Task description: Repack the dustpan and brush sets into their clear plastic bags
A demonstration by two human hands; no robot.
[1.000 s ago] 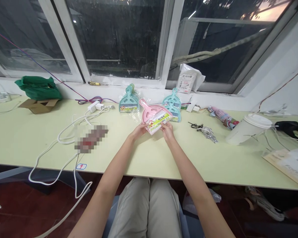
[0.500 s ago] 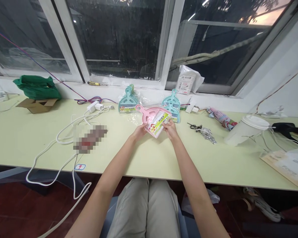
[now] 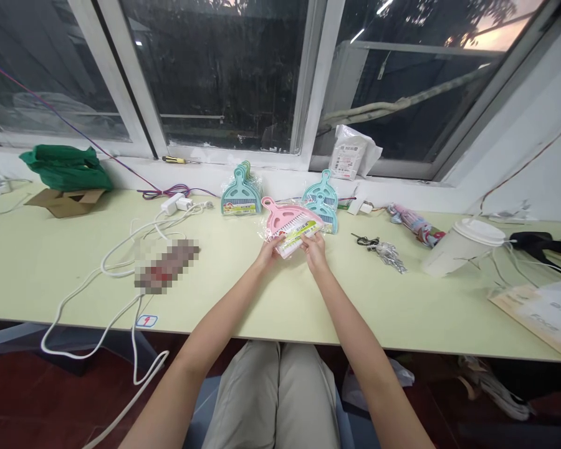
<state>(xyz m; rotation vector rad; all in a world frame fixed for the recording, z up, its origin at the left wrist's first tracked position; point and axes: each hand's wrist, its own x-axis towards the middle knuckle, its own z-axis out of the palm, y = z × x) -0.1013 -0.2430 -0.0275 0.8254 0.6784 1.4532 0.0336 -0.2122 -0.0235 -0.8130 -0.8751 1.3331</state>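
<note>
Between my hands is a pink dustpan and brush set point(image 3: 287, 218) in a clear plastic wrapper with a yellow-green label, held tilted above the table. My left hand point(image 3: 270, 251) grips its lower left edge. At its lower right side, my right hand point(image 3: 313, 249) is closed on the label end, thumb on top. Behind it to the left stands a stack of wrapped teal dustpan sets point(image 3: 240, 192) against the wall. Two more teal dustpan sets point(image 3: 321, 190) lean behind it to the right, the front one partly covered by the pink set.
On the pale table point(image 3: 378, 312), white cables point(image 3: 105, 268) and a blurred-out item point(image 3: 167, 266) lie left. Farther left is a green bag point(image 3: 68, 167) on a cardboard box point(image 3: 68, 202). To the right are keys point(image 3: 387, 254), a folded umbrella point(image 3: 414, 224) and a white cup point(image 3: 462, 246).
The pink dustpan set has turned a little, its handle shifting right and its label end lying flatter. Both hands stay on it. The view has shifted slightly.
</note>
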